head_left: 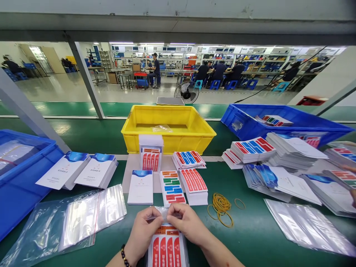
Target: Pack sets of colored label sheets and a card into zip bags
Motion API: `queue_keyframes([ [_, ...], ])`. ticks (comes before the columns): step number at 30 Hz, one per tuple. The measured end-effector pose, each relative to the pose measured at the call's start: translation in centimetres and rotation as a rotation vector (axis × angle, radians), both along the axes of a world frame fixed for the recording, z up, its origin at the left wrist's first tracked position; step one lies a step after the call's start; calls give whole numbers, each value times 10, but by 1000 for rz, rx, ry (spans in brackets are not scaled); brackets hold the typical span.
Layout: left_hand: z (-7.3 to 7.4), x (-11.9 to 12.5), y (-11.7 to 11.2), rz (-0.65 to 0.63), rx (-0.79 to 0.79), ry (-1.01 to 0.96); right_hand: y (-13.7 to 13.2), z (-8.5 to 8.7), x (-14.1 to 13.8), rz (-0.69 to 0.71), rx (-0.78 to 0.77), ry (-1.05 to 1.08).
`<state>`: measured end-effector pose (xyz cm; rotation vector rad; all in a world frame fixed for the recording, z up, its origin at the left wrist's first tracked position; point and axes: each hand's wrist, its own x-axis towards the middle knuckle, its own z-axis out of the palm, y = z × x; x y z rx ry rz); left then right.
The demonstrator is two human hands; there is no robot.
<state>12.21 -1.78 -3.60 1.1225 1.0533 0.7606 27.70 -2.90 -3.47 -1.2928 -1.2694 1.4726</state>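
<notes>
The left hand [146,230] and the right hand [189,223] are close together at the front of the green worktop [239,237]. Each grip is closed in a small pinch, thumb against finger, on the top part of a clear plastic bag [162,212]. The bag lies low in the middle, right in front of the person. A sticker sheet [167,250] with red and orange shapes shows through it. A dark bead bracelet [125,256] is on the left wrist.

Just past the hands, three piles sit side by side: white booklets with blue tops [140,190], stickers in many colors [172,190] and red stickers [194,181]. Behind them, a packed bundle [151,159] stands up in front of a yellow bin [167,140]. Next to it is a pile of red and blue stickers [189,159].

Yellow rubber bands [220,204] lie to the right of the hands. To the left are flat clear bags [96,211], and behind them are two more booklet piles [95,171] near a blue bin [25,200]. More shiny bags [308,226] lie on the far right. Another person's fingers [353,194] peek in at the right edge.
</notes>
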Motion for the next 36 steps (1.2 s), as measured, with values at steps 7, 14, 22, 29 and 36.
queue_keyframes([
  [7, -5, -4, 4, -92, 136, 162, -4, 0, -3, 28, 109, -217],
  [14, -10, -19, -9, 79, 927, 589, -4, -2, 5, 31, 378, -482],
  [22, -60, -9, -42, -533, 1227, 855, 1, -8, 20, -164, 604, -617],
  [29, -66, -12, -46, -569, 1151, 1026, -2, -5, 20, -36, 467, -812],
  [36, -84, -15, -85, -167, 1241, 1172, -22, -3, 33, 98, 228, -987],
])
